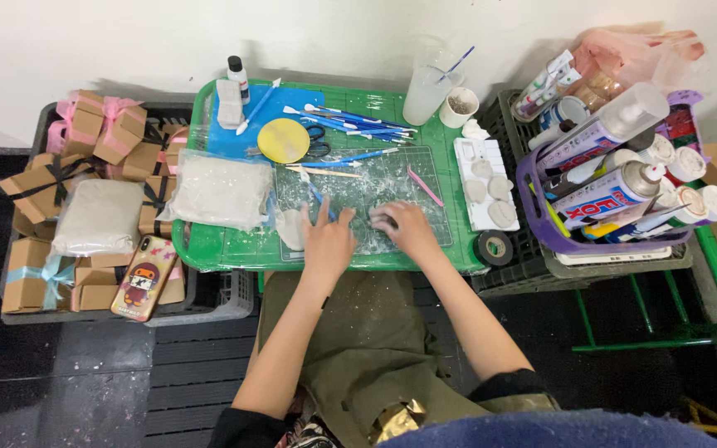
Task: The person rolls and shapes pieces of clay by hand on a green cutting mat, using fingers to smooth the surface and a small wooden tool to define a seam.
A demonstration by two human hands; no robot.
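My left hand (326, 241) rests flat, fingers spread, on the dusty green cutting mat (375, 187) next to a thin white clay piece (290, 228) at the mat's left edge. My right hand (404, 228) is curled over a small grey-white lump of clay (382, 221) on the mat. A blue-handled tool (317, 196) lies just beyond my left fingers, and a pink tool (425, 186) lies beyond my right hand. Both forearms reach forward over my lap.
The green table (209, 249) carries a bagged clay block (221, 191), yellow disc (283, 140), several blue tools (346, 121), a plastic cup (426, 90), a white palette (485, 182) and tape roll (494, 247). Gift boxes and a phone (143, 278) fill the left crate. A purple basket (541, 211) holds spray cans at right.
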